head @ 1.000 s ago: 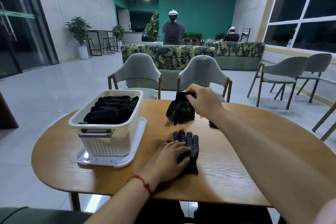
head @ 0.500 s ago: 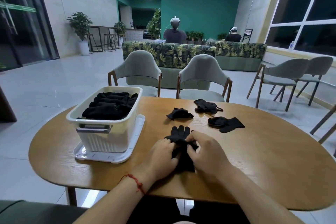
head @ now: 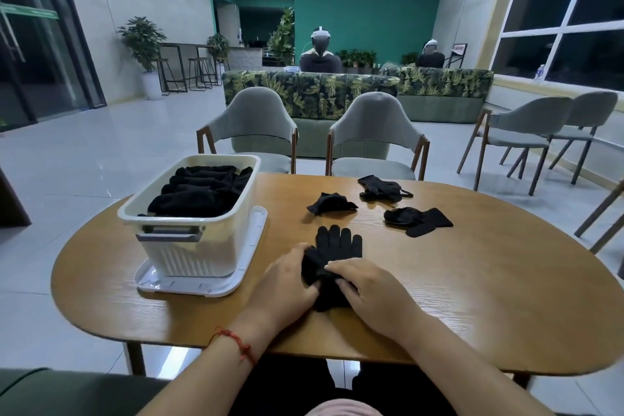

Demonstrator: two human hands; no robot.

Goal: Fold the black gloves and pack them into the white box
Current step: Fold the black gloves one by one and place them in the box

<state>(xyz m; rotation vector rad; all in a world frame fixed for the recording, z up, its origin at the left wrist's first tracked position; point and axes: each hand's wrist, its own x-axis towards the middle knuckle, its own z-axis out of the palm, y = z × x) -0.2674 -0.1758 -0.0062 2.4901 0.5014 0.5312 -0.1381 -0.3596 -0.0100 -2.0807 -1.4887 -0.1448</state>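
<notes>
Moved: the left grip (head: 287, 280) and right grip (head: 371, 294) seem to have bunched the cuff more.
Hold: both pinch the black knitted gloves (head: 339, 243) to fold them.
Place: on the brown wooden counter (head: 472, 280), near the white plastic box (head: 202, 257).

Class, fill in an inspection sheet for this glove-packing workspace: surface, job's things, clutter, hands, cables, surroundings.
Surface: oval wooden table, box at the left, gloves at the centre.
Job's things: white plastic box on a white plastic tray, holding folded black gloves; half-folded black gloves under the hands; loose black gloves beyond them.
Clutter: nothing seen.
Hands: left hand and right hand both grip the half-folded black gloves at the cuff end.
Cables: nothing seen.
Surroundings: two grey chairs, leaf-patterned sofa, two seated people behind it.
</notes>
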